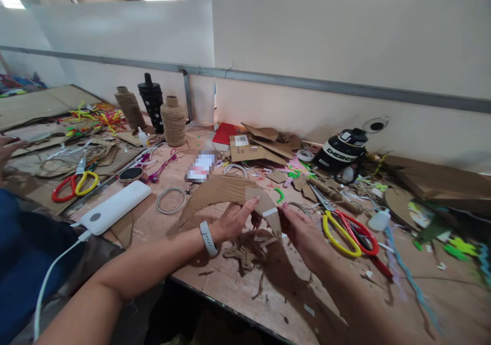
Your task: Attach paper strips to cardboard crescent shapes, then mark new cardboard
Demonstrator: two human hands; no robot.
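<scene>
A curved piece of brown cardboard [215, 191] is held above the table, arching from left to right. My left hand [238, 217], with a white band on its wrist, is closed on its right part, the thumb on top. A short strip of white tape [269, 212] crosses the cardboard near its right end. My right hand [301, 230] touches the right edge of that end with its fingertips; the fingers are held together. Below the cardboard lies a twine-wrapped star shape [243, 255], partly in shadow.
Red-and-yellow scissors [351, 232] lie at right, beside a black jug [341, 150] and scraps. Left are a white power bank [115, 208] with a cable, another pair of scissors [75, 185], twine spools [174, 122] and a black tumbler [151, 102]. Another person's hand [8, 148] shows far left.
</scene>
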